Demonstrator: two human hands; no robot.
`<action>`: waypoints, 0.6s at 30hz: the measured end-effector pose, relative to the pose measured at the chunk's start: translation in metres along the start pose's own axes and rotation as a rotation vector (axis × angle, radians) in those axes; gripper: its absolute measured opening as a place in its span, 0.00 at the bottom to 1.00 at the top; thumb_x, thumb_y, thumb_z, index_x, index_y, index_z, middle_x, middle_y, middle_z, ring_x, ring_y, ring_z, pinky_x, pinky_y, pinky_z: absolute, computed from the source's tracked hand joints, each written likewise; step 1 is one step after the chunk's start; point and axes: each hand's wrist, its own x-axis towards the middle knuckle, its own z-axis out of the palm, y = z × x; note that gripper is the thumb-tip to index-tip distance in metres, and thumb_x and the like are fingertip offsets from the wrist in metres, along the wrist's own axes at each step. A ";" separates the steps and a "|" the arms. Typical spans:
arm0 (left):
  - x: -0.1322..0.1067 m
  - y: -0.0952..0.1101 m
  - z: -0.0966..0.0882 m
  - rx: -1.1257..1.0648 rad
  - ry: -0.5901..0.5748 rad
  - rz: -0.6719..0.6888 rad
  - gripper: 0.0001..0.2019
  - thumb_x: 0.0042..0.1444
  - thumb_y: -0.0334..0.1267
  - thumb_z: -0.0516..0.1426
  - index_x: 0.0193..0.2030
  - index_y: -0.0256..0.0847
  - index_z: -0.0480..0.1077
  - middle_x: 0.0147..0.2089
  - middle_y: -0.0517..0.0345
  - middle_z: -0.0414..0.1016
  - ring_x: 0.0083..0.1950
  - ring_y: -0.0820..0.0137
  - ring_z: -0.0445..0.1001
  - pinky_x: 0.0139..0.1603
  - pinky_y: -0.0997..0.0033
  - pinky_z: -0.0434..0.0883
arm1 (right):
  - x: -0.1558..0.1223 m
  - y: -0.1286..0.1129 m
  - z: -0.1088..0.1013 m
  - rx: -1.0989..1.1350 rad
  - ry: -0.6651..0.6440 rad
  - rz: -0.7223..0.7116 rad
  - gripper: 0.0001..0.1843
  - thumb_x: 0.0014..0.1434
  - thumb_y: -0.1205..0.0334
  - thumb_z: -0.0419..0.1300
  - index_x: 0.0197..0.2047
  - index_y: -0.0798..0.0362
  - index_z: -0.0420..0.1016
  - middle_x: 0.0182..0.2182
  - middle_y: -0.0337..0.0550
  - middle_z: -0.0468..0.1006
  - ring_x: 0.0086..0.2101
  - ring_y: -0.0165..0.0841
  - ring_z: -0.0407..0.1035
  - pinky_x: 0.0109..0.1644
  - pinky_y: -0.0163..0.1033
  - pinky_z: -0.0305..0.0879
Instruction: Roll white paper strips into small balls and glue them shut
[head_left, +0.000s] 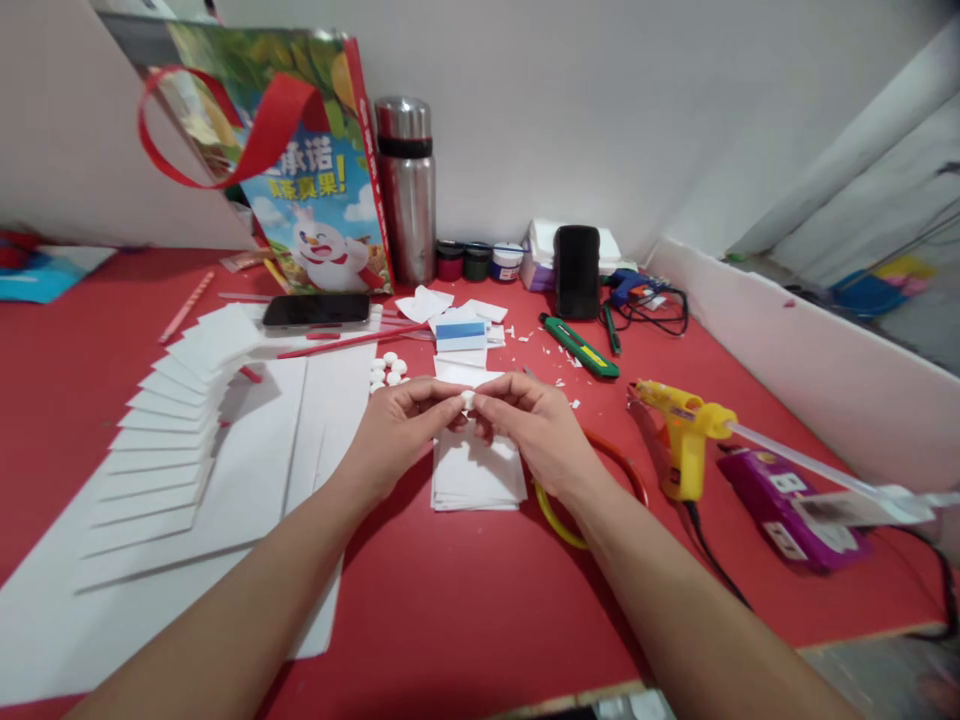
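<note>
My left hand [409,425] and my right hand [529,420] meet above a stack of white paper pieces [478,475]. Between their thumbs and fingertips they pinch a small white ball [468,400], partly covered by the fingers; its material I cannot make out. Left of the hands lies a cluster of similar small white balls [390,368]. Just behind them are white paper scraps and a blue-and-white block [460,336]. A ring of red and yellow [559,520] lies partly beneath my right forearm.
A fanned row of white cards [161,430] rests on white sheets at left, near a phone [316,310]. At right are a green cutter [579,346], a yellow glue gun [684,430] with its cord, and a purple box [787,510]. A steel flask [409,200] and printed bag [315,200] stand behind.
</note>
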 end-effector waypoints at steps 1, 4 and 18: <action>0.000 0.000 0.000 0.002 -0.001 0.002 0.10 0.55 0.39 0.66 0.41 0.37 0.82 0.33 0.55 0.80 0.36 0.69 0.75 0.44 0.67 0.71 | 0.000 0.000 0.000 -0.006 0.002 -0.002 0.11 0.52 0.58 0.71 0.33 0.54 0.77 0.22 0.37 0.79 0.24 0.27 0.70 0.31 0.35 0.67; 0.000 0.000 0.002 0.019 -0.001 0.012 0.08 0.56 0.39 0.66 0.39 0.37 0.82 0.33 0.55 0.79 0.36 0.70 0.74 0.44 0.68 0.70 | -0.001 -0.001 0.000 -0.020 0.002 -0.010 0.10 0.52 0.58 0.71 0.32 0.54 0.76 0.22 0.36 0.78 0.23 0.27 0.70 0.31 0.34 0.67; -0.002 0.002 0.007 -0.038 -0.041 0.003 0.14 0.55 0.38 0.67 0.49 0.40 0.81 0.38 0.55 0.82 0.38 0.69 0.77 0.46 0.65 0.74 | 0.002 -0.002 -0.001 0.164 0.021 0.070 0.10 0.50 0.61 0.72 0.29 0.56 0.77 0.20 0.36 0.76 0.22 0.25 0.68 0.27 0.31 0.63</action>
